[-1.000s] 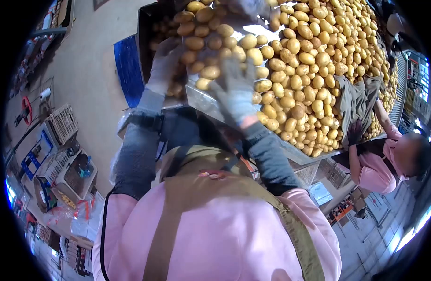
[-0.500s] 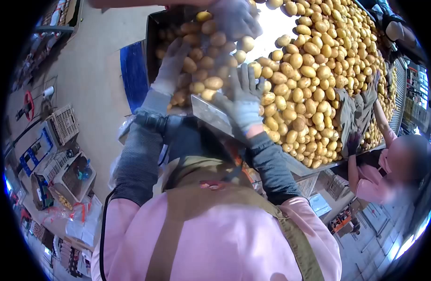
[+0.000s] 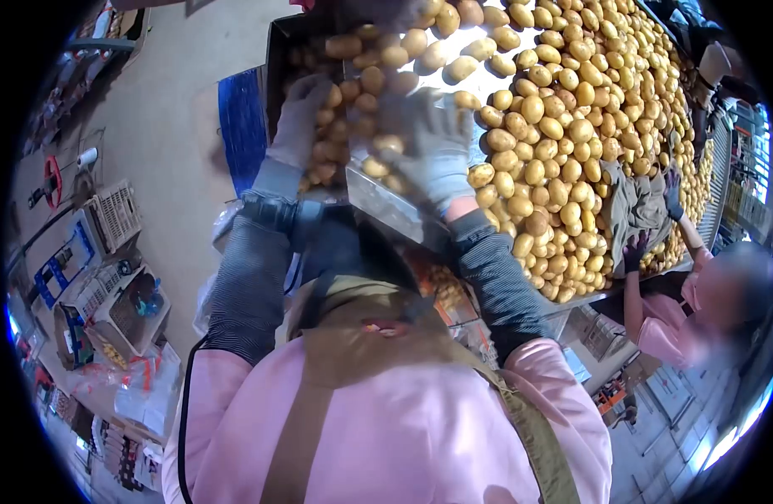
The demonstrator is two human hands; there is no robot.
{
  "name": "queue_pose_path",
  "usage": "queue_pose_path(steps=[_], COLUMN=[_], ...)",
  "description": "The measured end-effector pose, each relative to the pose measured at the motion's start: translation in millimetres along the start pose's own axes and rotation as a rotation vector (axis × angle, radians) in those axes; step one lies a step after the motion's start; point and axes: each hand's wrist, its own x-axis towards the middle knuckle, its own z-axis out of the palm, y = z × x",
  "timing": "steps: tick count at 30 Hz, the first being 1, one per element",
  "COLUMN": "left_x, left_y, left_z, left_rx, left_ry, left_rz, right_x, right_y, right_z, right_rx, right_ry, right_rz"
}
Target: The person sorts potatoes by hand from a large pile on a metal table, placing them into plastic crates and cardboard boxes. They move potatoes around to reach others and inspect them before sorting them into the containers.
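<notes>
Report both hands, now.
Left hand: gloved, beside potatoes; can't tell whether it grips any.
Right hand: gloved, open, fingers extended but blurred; no grip on a potato visible.

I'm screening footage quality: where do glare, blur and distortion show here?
Head view: glare burns out the bright white surface among the yellow-brown oval potatoes; head view: the grey-gloved right hand is blurred, the grey-gloved left hand sharper; head view: wide-angle distortion bends the surroundings, with black corners.
</notes>
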Motion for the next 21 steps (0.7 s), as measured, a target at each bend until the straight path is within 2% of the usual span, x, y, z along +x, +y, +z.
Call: queue_pose_path(steps=[1, 4, 5, 7, 8, 9, 10, 12, 14, 15, 16, 17, 18, 21], left_x=[-2, 2, 1, -11, -17, -37, -64, -113, -148, -164, -183, -202, -224, -263], left_y=[-8, -40, -43, -44, -56, -57, -58, -89, -147, -199, -229, -260, -275, -290], left_z=[-2, -12, -18, -44, -72, -99, -124, -163, -193, -221, -227, -234, -227, -215], left_rx=[-0.026, -0.026, -0.012, 0.048, -0.053, 0.267, 0.599, 0.588, 0.180, 0.324, 0.307, 0.287, 0.101, 0.964], left_ry=[-0.017, 0.018, 0.054, 0.205, 0.226, 0.299, 0.363, 0.412, 0.502, 0.504, 0.561, 0.619, 0.724, 1.064], left_rz=[0.013, 0.093, 0.160, 0.335, 0.229, 0.398, 0.556, 0.429, 0.059, 0.094, 0.074, 0.054, -0.020, -0.127], right_x=[0, 7, 10, 12, 12, 7, 4, 3, 6, 9, 8, 3, -3, -13], right_y=[5, -13, -16, -14, -14, -7, -16, -22, -23, -23, -27, -28, -27, -38], right_z=[7, 17, 11, -10, -16, 4, 11, 25, 29, 28, 15, 18, 23, 31], right_rx=[-0.064, -0.271, -0.146, -0.046, 0.009, -0.023, -0.030, 0.141, 0.005, -0.065, 0.042, -0.043, -0.131, -0.213], right_ry=[0.094, -0.111, -0.182, -0.139, -0.129, 0.051, 0.006, -0.052, -0.017, 0.003, 0.022, 0.018, 0.010, -0.035], right_rz=[0.118, -0.083, -0.204, -0.087, -0.036, -0.016, 0.030, -0.180, -0.188, -0.194, -0.114, -0.120, -0.122, -0.217])
